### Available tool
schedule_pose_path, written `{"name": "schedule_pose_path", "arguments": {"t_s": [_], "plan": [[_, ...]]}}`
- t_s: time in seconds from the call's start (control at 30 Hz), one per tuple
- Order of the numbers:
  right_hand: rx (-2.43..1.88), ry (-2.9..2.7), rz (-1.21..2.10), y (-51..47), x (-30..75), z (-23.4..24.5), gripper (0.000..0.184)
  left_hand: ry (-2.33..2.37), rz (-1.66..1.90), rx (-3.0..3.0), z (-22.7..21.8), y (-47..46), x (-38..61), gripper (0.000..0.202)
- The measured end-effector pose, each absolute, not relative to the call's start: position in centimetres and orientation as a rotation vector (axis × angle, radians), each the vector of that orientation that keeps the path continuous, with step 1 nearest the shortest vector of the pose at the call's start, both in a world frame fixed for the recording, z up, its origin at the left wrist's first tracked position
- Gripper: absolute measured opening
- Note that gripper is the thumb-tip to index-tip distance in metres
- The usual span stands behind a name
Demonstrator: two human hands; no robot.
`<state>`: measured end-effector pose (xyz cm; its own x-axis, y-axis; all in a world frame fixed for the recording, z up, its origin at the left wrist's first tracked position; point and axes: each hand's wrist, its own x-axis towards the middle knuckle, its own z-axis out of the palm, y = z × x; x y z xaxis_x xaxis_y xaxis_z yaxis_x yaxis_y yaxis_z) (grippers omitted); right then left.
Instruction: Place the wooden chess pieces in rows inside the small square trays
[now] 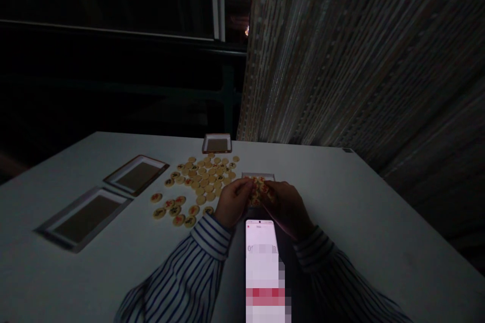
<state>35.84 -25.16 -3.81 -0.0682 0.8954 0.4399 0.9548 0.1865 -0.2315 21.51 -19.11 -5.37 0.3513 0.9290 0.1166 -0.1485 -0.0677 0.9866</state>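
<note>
Both hands meet over a small shallow tray [270, 176] near the middle of the white table [379, 232]. My left hand [233, 203] is curled, its fingertips on round yellowish game pieces [258, 186] marked in red that fill the tray. My right hand [286, 208] is also curled over the same pieces from the right. Both sleeves are blue-and-white striped. Several more round pieces [202, 176], marked in red or black, lie loose on the table to the left of my hands.
A lit phone [265, 267] lies on the table just below my hands. Two larger flat box lids [85, 217] [136, 174] lie at the left, a small box [217, 143] at the back. A beaded curtain [359, 55] hangs behind; the room is dark.
</note>
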Motion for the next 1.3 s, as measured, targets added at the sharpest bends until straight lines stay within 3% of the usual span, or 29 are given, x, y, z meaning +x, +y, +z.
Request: {"name": "schedule_pose_path", "arguments": {"t_s": [0.6,0.93,1.3], "plan": [[-1.589,-2.059,0.003,-25.8,35.6,-3.3,0.028,0.798,0.991,1.273,-5.8,-19.5,22.0,0.019],[-1.476,-1.991,-0.075,-25.2,36.0,-4.5,0.026,0.79,1.031,1.143,-6.2,-19.2,21.4,0.032],[-1.368,-1.921,-0.058,-25.4,36.3,-5.3,0.027,0.784,1.047,0.966,-5.6,-19.7,21.7,0.03]]}}
